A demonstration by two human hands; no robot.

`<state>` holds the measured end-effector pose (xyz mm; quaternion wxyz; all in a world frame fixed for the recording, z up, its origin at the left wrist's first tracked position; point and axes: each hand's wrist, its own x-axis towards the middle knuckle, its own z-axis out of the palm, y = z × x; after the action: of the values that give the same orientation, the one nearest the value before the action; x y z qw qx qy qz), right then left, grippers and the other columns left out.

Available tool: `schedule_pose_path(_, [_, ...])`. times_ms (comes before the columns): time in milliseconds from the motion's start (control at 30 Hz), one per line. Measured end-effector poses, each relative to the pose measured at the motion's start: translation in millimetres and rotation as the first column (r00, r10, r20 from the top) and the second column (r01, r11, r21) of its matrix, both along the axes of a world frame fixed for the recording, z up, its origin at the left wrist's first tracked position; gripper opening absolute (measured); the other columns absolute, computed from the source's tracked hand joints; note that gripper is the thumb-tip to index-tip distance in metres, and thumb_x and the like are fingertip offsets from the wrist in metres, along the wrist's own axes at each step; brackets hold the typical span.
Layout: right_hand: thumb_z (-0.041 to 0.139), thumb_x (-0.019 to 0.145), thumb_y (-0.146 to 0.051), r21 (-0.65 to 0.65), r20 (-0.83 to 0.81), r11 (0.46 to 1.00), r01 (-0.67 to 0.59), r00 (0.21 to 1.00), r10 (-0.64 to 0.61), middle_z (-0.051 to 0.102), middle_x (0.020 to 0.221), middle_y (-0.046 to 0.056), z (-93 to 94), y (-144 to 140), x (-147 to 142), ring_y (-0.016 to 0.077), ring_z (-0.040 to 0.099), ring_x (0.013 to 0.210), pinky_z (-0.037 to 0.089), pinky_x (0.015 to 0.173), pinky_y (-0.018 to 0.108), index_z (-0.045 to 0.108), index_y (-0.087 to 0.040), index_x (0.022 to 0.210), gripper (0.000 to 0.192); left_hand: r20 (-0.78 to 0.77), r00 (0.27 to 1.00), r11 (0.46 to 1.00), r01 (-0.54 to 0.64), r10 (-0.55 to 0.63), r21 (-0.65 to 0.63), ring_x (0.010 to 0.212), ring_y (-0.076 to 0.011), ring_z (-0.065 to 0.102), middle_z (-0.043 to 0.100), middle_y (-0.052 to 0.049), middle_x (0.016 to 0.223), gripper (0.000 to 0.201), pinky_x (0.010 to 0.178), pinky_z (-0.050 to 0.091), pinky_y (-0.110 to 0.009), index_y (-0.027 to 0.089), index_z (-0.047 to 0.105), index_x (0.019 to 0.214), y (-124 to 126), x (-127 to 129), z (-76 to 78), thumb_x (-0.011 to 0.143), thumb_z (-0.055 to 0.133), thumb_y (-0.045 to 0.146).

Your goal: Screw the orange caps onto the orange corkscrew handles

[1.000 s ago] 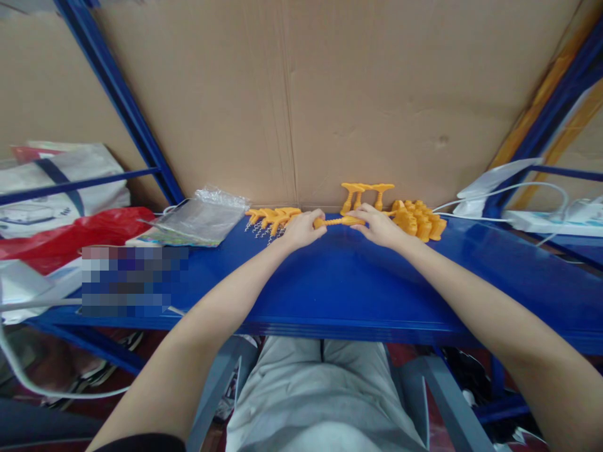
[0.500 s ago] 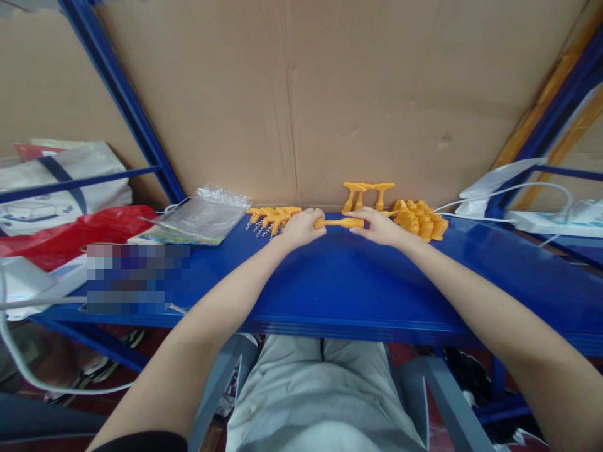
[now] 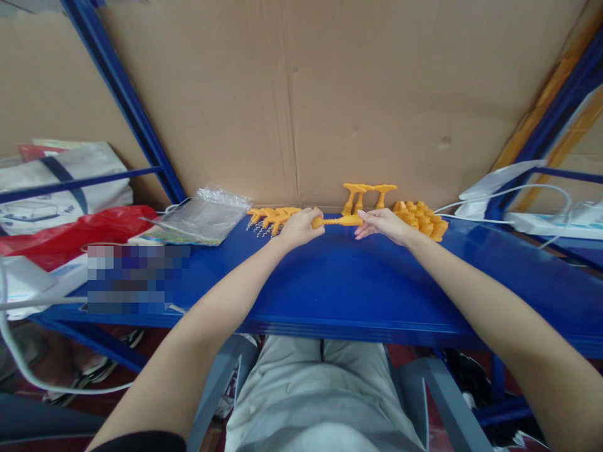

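Orange plastic rod (image 3: pixel 338 221) lies low over the blue surface (image 3: pixel 339 282), near the cardboard backing (image 3: pixel 377 94). Left hand (image 3: pixel 298 227) closed around its left end. Right hand (image 3: pixel 384 223) at its right end, fingers loosely extended, touching only. Orange T-shaped pieces (image 3: pixel 370 193) stand just behind; orange blocks (image 3: pixel 421 220) beside right hand; springs and orange parts (image 3: pixel 271 220) beside left.

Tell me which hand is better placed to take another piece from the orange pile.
Right. The right hand lies right beside the orange pile, fingers loose at the orange rod, while the left hand grips the rod's far end.
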<state>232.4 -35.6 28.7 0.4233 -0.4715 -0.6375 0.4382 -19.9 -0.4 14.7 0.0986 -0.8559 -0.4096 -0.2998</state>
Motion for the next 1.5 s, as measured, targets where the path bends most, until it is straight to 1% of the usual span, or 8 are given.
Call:
schedule_pose_path(233, [0.05,0.101,-0.053,-0.084,0.106,0.988,0.126,0.987,-0.117,0.074,0.067,0.013,9.1,-9,-9,0.015,0.068,0.049,0.054,0.048,0.022,0.063,-0.013,0.076,0.049,0.023,0.999,1.0,-0.024,0.024,-0.02,0.085,-0.0228,0.067,0.072,-0.005,0.091,0.022,0.078,0.051,-0.032,0.019,0.068,0.097,2,1,-0.5,0.076,0.062,0.018])
schedule_pose_path(367, [0.07,0.094,-0.03,-0.078,0.067,0.997,0.02,0.998,-0.015,0.079,0.088,0.007,7.8,-7,0,0.014,0.072,0.057,0.056,0.053,0.022,0.063,-0.016,0.106,0.02,0.035,0.999,0.999,-0.037,0.038,-0.038,0.084,-0.0234,0.067,0.072,-0.005,0.09,0.022,0.076,0.05,-0.032,0.018,0.069,0.096,2,1,0.1,0.075,0.062,0.017])
schedule_pose_path(467, [0.077,0.084,-0.011,-0.039,0.032,0.999,-0.036,0.999,0.037,0.079,0.095,0.004,2.9,-2,7,0.0121,0.072,0.059,0.056,0.057,0.022,0.057,-0.019,0.117,0.039,0.041,0.998,0.998,-0.038,0.04,-0.048,0.083,-0.0235,0.067,0.073,-0.006,0.09,0.021,0.075,0.05,-0.032,0.017,0.069,0.096,2,1,0.8,0.076,0.063,0.017])
schedule_pose_path(733, [0.069,0.093,-0.024,0.012,0.068,0.999,-0.053,0.996,0.053,0.078,0.083,0.005,-0.4,3,8,0.0103,0.068,0.056,0.048,0.054,0.02,0.062,-0.017,0.096,0.01,0.075,0.996,0.998,0.051,-0.049,-0.026,0.079,-0.0207,0.066,0.072,-0.005,0.086,0.017,0.073,0.049,-0.03,0.019,0.067,0.093,3,-3,1.8,0.082,0.066,0.031])
schedule_pose_path(1000, [0.07,0.093,-0.033,0.036,0.094,0.996,-0.081,0.993,0.077,0.075,0.075,0.004,1.9,0,7,0.0105,0.066,0.053,0.046,0.055,0.022,0.063,-0.017,0.086,0.018,0.069,0.998,0.998,0.013,-0.009,-0.063,0.078,-0.0221,0.067,0.071,-0.005,0.08,0.02,0.073,0.047,-0.031,0.018,0.065,0.092,-3,1,3.0,0.087,0.066,0.038])
schedule_pose_path(1300, [0.081,0.082,-0.03,0.041,0.068,0.995,-0.091,0.994,0.088,0.075,0.072,0.0,-1.7,2,5,0.0116,0.065,0.053,0.046,0.053,0.023,0.056,-0.02,0.095,0.03,0.075,0.997,0.998,0.007,-0.002,-0.067,0.081,-0.0212,0.066,0.072,-0.005,0.084,0.025,0.073,0.047,-0.03,0.019,0.065,0.088,-2,-3,5.0,0.086,0.067,0.044])
schedule_pose_path(1400, [0.079,0.084,-0.039,0.057,0.076,0.993,-0.104,0.992,0.099,0.074,0.07,0.002,0.4,0,6,0.0114,0.065,0.051,0.046,0.052,0.022,0.059,-0.019,0.088,0.029,0.058,0.998,0.998,0.002,0.001,-0.056,0.082,-0.0214,0.066,0.071,-0.005,0.085,0.023,0.075,0.048,-0.03,0.019,0.066,0.09,-3,-2,5.4,0.087,0.066,0.042])
schedule_pose_path(1500, [0.07,0.09,-0.052,0.045,0.07,0.993,-0.112,0.992,0.109,0.072,0.063,0.007,0.5,0,4,0.0125,0.063,0.048,0.046,0.05,0.023,0.061,-0.016,0.075,0.04,0.032,0.999,0.999,0.019,-0.019,-0.025,0.084,-0.0221,0.066,0.071,-0.006,0.089,0.022,0.075,0.048,-0.031,0.019,0.066,0.092,-7,0,6.4,0.087,0.066,0.04])
